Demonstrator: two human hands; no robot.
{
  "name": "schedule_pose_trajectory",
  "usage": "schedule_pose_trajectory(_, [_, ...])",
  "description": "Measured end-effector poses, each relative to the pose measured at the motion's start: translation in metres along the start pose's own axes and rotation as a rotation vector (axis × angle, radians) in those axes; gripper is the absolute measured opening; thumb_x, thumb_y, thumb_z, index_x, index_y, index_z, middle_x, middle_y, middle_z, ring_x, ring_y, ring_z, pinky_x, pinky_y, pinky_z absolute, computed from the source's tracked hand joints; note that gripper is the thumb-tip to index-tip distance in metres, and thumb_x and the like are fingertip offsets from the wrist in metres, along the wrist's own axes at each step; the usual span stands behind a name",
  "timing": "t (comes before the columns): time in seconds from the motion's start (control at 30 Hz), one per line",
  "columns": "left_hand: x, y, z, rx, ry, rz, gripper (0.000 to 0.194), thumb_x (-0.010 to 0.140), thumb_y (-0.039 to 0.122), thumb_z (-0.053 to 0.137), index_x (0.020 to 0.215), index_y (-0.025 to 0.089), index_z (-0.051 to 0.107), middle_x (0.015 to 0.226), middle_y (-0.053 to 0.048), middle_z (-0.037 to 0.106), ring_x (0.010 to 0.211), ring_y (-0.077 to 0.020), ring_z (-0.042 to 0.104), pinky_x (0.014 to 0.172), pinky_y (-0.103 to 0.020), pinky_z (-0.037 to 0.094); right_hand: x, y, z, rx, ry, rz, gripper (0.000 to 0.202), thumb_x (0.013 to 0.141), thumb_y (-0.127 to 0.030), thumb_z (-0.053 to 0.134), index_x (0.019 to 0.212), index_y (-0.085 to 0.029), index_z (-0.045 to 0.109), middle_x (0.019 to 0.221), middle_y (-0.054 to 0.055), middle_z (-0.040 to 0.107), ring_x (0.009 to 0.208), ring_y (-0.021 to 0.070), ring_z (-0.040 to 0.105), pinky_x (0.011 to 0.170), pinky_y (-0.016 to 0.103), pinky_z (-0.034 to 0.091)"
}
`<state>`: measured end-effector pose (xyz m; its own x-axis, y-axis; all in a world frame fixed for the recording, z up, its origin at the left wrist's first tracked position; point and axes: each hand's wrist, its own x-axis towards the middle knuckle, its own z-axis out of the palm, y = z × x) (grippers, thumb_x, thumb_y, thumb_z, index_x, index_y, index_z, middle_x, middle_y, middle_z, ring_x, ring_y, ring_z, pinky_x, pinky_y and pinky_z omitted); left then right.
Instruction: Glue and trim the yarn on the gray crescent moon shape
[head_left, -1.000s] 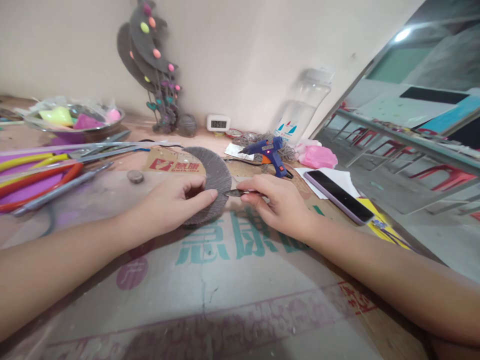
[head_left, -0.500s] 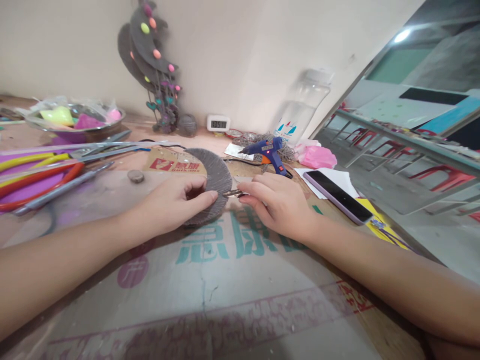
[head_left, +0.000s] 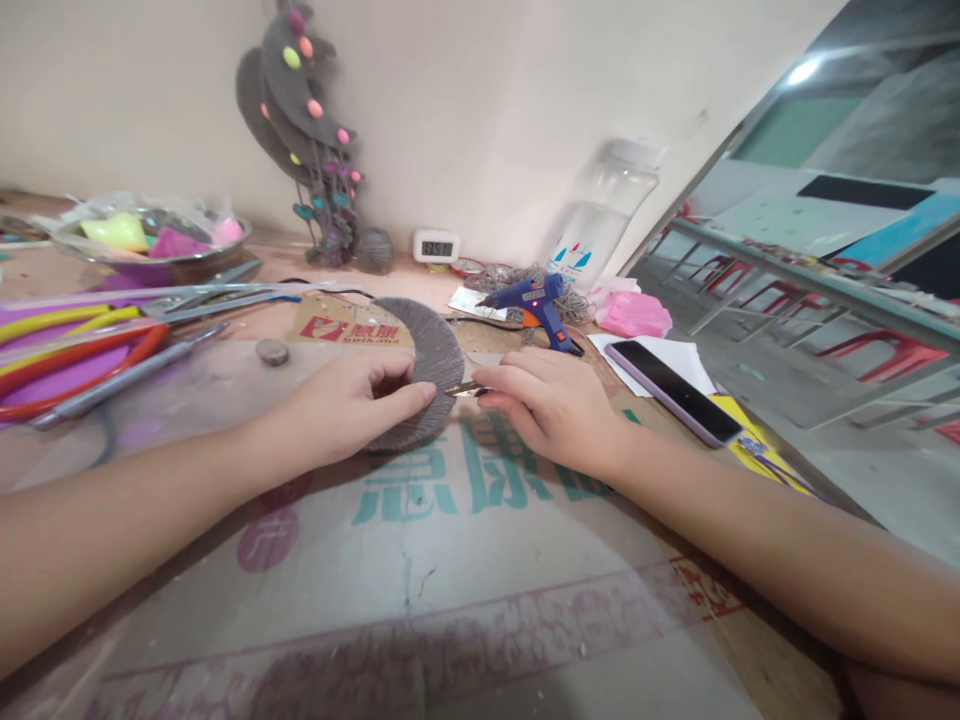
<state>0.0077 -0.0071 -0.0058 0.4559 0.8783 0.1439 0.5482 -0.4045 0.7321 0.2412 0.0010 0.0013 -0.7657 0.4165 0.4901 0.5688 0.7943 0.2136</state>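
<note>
A grey yarn-wrapped crescent (head_left: 435, 362) stands over the cardboard in the middle of the view. My left hand (head_left: 367, 395) is closed on its inner left side, the thumb lying across its face. From the right, my right hand (head_left: 547, 405) pinches a small, thin metal tool (head_left: 466, 389) with a pointed end, which looks like tweezers. Its tip meets the right edge of the crescent. Most of the tool is hidden in my fingers, and the lower left of the crescent is behind my left hand.
Printed cardboard (head_left: 480, 580) covers the table. Behind are a blue glue gun (head_left: 536, 300), a water bottle (head_left: 600, 220), a timer (head_left: 436, 246) and a yarn ball (head_left: 375, 250). Scissors (head_left: 142, 350) and a bowl (head_left: 157, 262) lie left; a phone (head_left: 671, 392) lies right. A decorated crescent hanging (head_left: 307, 110) is against the wall.
Both hands stay nearly in place on the crescent and the metal tool. The tool's visible part has tilted or shifted very slightly at the crescent's edge.
</note>
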Motion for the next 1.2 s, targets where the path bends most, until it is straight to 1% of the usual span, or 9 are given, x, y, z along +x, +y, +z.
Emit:
schedule_pose_trajectory(0.2, [0.0006,0.0006,0.0,-0.03,0.001,0.013,0.032,0.088,0.04,0.046,0.065,0.019,0.051,0.062,0.004,0.046,0.058,-0.0129,0.046,0.054,-0.026,0.032,-0.002,0.0025,0.0017,-0.023,0.005,-0.025,0.031,0.1,-0.031,0.036,0.1,-0.017,0.063,0.073,0.003,0.059,0.067,0.0153,0.05,0.062,0.027,0.036])
schedule_pose_trajectory(0.37, [-0.0001,-0.0014,0.0004,-0.054,-0.008,-0.013,0.031,0.088,0.041,0.046,0.068,0.018,0.053,0.063,0.003,0.047,0.06,-0.013,0.046,0.054,-0.026,0.032,-0.0018,0.0021,0.0013,-0.052,0.034,-0.042,0.029,0.099,-0.029,0.038,0.098,-0.016,0.064,0.071,0.003,0.059,0.066,0.0155,0.05,0.061,0.027,0.036])
schedule_pose_trajectory(0.57, [-0.0009,-0.0019,0.0003,-0.112,-0.02,-0.059,0.031,0.089,0.043,0.046,0.072,0.018,0.055,0.064,0.003,0.047,0.06,-0.0131,0.046,0.054,-0.026,0.033,-0.0039,0.0026,0.0017,0.035,0.097,0.038,0.025,0.097,-0.031,0.043,0.101,-0.015,0.061,0.075,0.004,0.061,0.068,0.0157,0.053,0.064,0.027,0.04])
schedule_pose_trajectory(0.73, [-0.0012,-0.0009,0.0004,-0.108,-0.017,-0.038,0.032,0.088,0.041,0.046,0.066,0.018,0.05,0.062,0.004,0.044,0.058,-0.012,0.043,0.053,-0.025,0.031,-0.0028,0.0007,0.0014,0.037,0.066,0.015,0.026,0.097,-0.031,0.042,0.099,-0.014,0.062,0.078,0.005,0.064,0.069,0.0162,0.054,0.064,0.027,0.04])
schedule_pose_trajectory(0.87, [-0.0011,-0.0008,0.0001,-0.076,-0.014,-0.027,0.032,0.088,0.04,0.046,0.065,0.018,0.05,0.062,0.004,0.043,0.058,-0.012,0.043,0.053,-0.026,0.03,-0.0015,-0.0005,0.002,0.001,0.061,-0.005,0.029,0.098,-0.031,0.04,0.098,-0.014,0.063,0.074,0.004,0.062,0.066,0.0159,0.052,0.062,0.027,0.038])
schedule_pose_trajectory(1.03, [0.0009,-0.0009,-0.0003,-0.068,-0.033,-0.008,0.031,0.088,0.039,0.045,0.069,0.017,0.054,0.064,0.003,0.046,0.06,-0.0126,0.046,0.054,-0.026,0.031,-0.0015,0.0007,0.0027,0.011,0.045,-0.012,0.029,0.098,-0.031,0.04,0.097,-0.013,0.063,0.072,0.004,0.06,0.066,0.016,0.052,0.061,0.027,0.037])
schedule_pose_trajectory(1.2, [0.0021,-0.0005,0.0,-0.039,-0.037,0.02,0.031,0.088,0.039,0.045,0.07,0.016,0.057,0.065,0.003,0.05,0.061,-0.0132,0.048,0.056,-0.026,0.032,-0.0012,0.0016,0.002,0.076,0.023,-0.024,0.026,0.098,-0.028,0.041,0.097,-0.013,0.062,0.074,0.004,0.06,0.066,0.0151,0.051,0.061,0.026,0.037])
